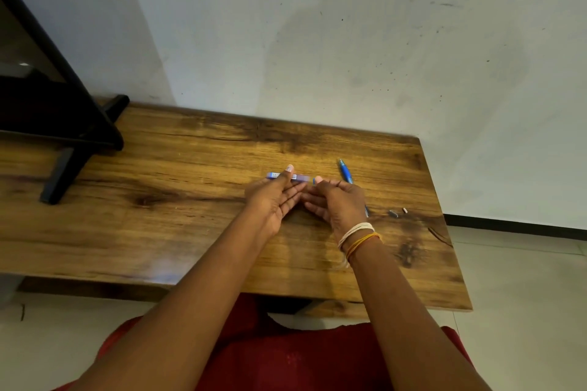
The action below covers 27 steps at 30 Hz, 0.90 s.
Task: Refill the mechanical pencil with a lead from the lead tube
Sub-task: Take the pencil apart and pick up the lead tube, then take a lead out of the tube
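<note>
I saw a black stand [63, 124] at the upper left of the wooden table [190, 216] and two small caps [397, 212] lower right. My right hand [340, 203] partly covered the blue mechanical pencil [346, 173], tip toward the upper left. My left hand [273, 197] pinched the lead tube [298, 177], lying left-to-right mid-frame; the right hand pinched a small blue piece at the tube's right end.

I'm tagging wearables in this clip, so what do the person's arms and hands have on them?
Both forearms are bare, with no sleeves showing. The right wrist carries a stack of thin thread bands: several whitish loops nearest the right hand, then orange-yellow ones behind them. The left hand and its wrist wear nothing, and no rings are visible on either hand. The nails look short and unpainted.
</note>
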{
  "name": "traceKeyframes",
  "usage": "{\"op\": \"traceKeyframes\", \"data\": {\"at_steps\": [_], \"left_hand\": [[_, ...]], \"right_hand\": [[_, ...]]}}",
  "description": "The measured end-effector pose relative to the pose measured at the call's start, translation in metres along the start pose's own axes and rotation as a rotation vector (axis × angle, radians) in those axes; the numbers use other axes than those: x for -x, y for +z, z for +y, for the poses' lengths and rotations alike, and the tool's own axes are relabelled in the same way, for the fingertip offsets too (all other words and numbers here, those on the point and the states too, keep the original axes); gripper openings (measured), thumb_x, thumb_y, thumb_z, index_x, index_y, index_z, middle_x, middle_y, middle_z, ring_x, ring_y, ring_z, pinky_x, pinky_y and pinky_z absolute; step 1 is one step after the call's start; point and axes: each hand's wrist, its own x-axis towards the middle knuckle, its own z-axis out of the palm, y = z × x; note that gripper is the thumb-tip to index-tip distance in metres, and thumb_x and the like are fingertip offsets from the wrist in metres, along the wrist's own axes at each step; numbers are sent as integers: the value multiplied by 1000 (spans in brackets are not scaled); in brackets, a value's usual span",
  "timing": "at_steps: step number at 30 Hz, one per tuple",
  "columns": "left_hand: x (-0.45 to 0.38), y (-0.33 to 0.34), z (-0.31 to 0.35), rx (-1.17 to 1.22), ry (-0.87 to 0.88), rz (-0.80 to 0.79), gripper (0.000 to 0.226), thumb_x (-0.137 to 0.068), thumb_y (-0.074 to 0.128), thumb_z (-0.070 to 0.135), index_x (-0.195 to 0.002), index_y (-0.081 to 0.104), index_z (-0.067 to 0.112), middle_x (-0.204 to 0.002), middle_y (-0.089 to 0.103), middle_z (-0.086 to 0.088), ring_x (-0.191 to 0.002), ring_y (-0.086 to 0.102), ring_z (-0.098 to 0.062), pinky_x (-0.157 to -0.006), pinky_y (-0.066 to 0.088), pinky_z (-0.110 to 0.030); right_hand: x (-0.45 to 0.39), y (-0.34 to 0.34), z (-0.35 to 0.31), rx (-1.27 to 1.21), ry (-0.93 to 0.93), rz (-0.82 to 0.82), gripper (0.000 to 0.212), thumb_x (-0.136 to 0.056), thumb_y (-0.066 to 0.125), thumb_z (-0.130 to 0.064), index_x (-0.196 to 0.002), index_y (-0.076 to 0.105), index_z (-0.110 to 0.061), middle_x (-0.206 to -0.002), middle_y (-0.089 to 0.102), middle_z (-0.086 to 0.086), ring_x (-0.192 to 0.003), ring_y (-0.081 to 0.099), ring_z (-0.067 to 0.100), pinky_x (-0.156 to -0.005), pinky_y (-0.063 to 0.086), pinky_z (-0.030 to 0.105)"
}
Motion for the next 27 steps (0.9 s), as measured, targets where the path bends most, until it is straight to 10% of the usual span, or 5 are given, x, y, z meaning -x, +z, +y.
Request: {"op": "traceKeyframes", "data": {"at_steps": [9,19,27], "left_hand": [[2,-11,7,12,-5,9,14,-87,64,16,-95,62,5,-92,71,-14,-78,69,-17,-65,56,-25],[5,-13,12,8,-19,6,13,-86,66,16,-93,61,6,-86,71,-11,-77,70,-17,-70,57,-28],[7,-3,7,-201,162,24,11,-84,69,15,-84,63,6,-84,69,-14,-68,66,-17,-58,57,-22]], "right_hand": [[-4,-7,11,731,-243,271,12,-82,71,-26,-85,75,-15,-82,75,9,-81,72,28,-76,59,46],[1,-3,-1,221,-153,209,11,-86,68,-16,-83,68,-6,-68,68,7,-47,63,13,-45,54,25],[14,1,-3,-308,206,-165,16,-96,51,-8,-89,62,2,-82,72,18,-71,72,21,-67,60,27]]}}
